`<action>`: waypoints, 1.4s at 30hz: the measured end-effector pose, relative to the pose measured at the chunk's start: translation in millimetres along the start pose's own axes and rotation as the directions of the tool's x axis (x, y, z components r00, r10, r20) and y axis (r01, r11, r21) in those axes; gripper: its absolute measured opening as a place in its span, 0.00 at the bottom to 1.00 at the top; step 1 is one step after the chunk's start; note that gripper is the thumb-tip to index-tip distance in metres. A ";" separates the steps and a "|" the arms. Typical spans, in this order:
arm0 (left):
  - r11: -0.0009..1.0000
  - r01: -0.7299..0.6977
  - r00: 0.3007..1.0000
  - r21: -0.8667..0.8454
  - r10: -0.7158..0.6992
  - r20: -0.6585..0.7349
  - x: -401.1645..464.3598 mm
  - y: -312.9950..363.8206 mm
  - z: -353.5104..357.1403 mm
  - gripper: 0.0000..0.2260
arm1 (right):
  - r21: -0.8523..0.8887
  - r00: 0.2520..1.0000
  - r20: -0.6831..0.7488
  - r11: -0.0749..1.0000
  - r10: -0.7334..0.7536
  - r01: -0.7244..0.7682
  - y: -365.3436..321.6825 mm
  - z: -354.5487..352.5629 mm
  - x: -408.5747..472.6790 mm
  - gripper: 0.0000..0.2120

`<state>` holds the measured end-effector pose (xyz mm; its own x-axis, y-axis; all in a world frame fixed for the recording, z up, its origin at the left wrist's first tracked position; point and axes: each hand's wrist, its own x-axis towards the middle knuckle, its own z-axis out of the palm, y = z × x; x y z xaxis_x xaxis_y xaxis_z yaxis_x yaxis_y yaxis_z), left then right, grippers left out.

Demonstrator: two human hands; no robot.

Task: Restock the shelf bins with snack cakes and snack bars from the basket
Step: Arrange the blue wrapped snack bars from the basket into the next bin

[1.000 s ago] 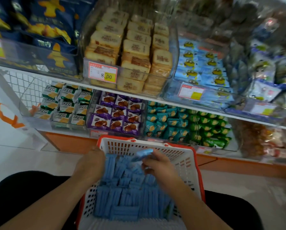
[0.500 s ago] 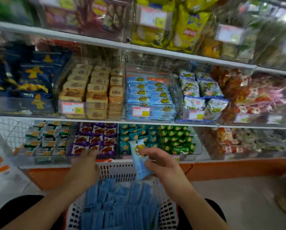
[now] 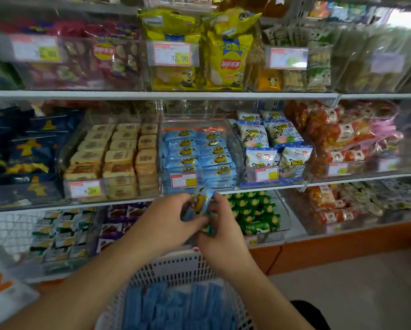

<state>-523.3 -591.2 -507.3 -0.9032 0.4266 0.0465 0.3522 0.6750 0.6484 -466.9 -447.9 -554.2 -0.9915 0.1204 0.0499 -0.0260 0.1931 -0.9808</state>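
While your left hand [image 3: 166,220] and right hand [image 3: 220,225] together pinch one blue snack pack [image 3: 201,202], it sits just below the middle shelf's front edge. More blue packs [image 3: 173,308] fill the white basket [image 3: 176,267] beneath.

The middle shelf [image 3: 152,203] carries clear bins side by side: dark blue bags [image 3: 30,148] at the left, tan snack cakes [image 3: 118,153], blue snack packs [image 3: 197,153], white packs [image 3: 271,144], then orange-red packs [image 3: 338,139] at the right. The upper shelf [image 3: 152,94] holds yellow chip bags [image 3: 226,53].
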 end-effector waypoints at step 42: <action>0.806 -0.079 0.994 0.586 0.109 -0.015 354.4 -24.3 36.0 0.17 | -0.717 0.884 -0.367 0.694 -0.290 -0.070 29.8 -101.3 187.2 0.11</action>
<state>-843.1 -434.7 -534.0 -0.8631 0.4885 0.1278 0.4995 0.8632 0.0737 -640.4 -321.0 -555.1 -0.8222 0.4077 0.3973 0.1429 0.8234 -0.5492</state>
